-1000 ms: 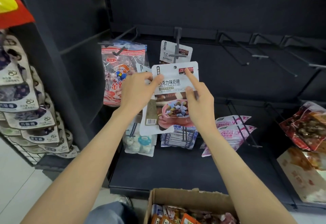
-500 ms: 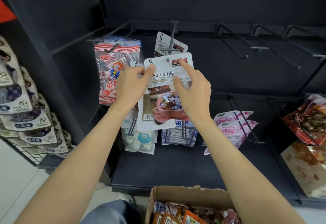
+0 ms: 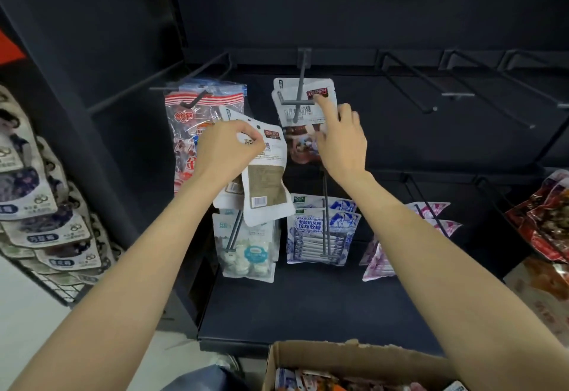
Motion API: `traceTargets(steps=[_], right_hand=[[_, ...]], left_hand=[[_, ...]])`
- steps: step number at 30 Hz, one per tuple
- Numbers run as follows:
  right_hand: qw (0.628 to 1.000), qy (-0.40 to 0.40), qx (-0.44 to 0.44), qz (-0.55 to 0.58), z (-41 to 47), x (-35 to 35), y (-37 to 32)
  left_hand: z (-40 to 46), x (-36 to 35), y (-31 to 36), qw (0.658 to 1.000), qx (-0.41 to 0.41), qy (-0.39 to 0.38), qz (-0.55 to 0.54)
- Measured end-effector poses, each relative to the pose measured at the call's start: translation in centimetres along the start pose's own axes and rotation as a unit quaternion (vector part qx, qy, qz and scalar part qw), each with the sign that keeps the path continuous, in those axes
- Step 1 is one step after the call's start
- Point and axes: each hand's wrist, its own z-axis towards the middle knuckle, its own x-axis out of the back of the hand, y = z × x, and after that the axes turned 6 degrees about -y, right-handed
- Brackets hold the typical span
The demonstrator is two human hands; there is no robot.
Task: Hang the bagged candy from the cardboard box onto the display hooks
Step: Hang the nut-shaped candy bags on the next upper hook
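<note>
Left hand [image 3: 226, 152] pinching white flat chocolate-candy bags [image 3: 265, 175], tilted, beside the grey metal display hook [image 3: 299, 95]. Right hand [image 3: 340, 138], forefinger out, pressing the hung white bag [image 3: 303, 113]. Brown cardboard box [image 3: 354, 360] at bottom edge.

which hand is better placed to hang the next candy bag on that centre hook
Left. The left hand already grips spare candy bags just below-left of the centre hook. The right hand holds none; its fingers touch the hung bag.
</note>
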Motion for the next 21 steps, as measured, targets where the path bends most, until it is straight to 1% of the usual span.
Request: traceTargets(steps=[1, 2, 4, 5, 6, 8, 9, 10, 13, 15, 17, 20, 21], right_hand=[[1.000, 0.012, 0.000, 0.017, -0.5, -0.1, -0.1], [0.998, 0.039, -0.001, 0.056, -1.5, 0.0, -0.4], [0.982, 0.089, 0.011, 0.167, -4.9, 1.2, -1.5], [0.973, 0.090, 0.031, 0.209, -7.0, 2.0, -2.3], [0.970, 0.070, 0.060, 0.226, -9.3, 2.8, -3.2], [0.976, -0.011, 0.113, 0.186, -13.0, 3.8, -5.1], [0.980, -0.055, 0.120, 0.150, -14.2, 3.8, -5.8], [0.983, -0.089, 0.109, 0.119, -15.0, 3.7, -6.2], [0.988, -0.114, 0.076, 0.071, -15.7, 3.5, -5.8], [0.986, -0.137, 0.077, 0.059, -15.9, 3.5, -5.3], [0.990, -0.111, 0.077, 0.044, -15.9, 3.4, -5.1], [0.998, -0.012, 0.061, 0.031, -15.4, 3.7, -5.0], [0.998, 0.001, 0.059, 0.024, -15.2, 4.0, -4.9]], left_hand=[[-0.8, 0.3, -0.3, 1.000, 0.003, 0.000, -0.021], [-1.7, 0.4, -0.6, 0.999, 0.009, 0.004, -0.049], [-3.5, 0.1, -1.2, 0.992, 0.030, 0.029, -0.121], [-4.4, -0.3, -1.4, 0.987, 0.043, 0.045, -0.149], [-5.2, -1.0, -1.5, 0.983, 0.053, 0.060, -0.167], [-6.6, -2.4, -1.2, 0.982, 0.061, 0.071, -0.166], [-7.2, -3.0, -1.0, 0.983, 0.064, 0.067, -0.161], [-7.6, -3.5, -0.8, 0.982, 0.068, 0.060, -0.163], [-8.4, -3.9, -0.2, 0.975, 0.089, 0.037, -0.198], [-8.8, -3.9, 0.5, 0.976, 0.076, 0.020, -0.203], [-9.3, -3.9, 1.7, 0.981, 0.053, 0.002, -0.186], [-10.1, -4.0, 3.2, 0.986, 0.018, -0.016, -0.167], [-10.2, -3.9, 3.4, 0.986, 0.009, -0.022, -0.164]])
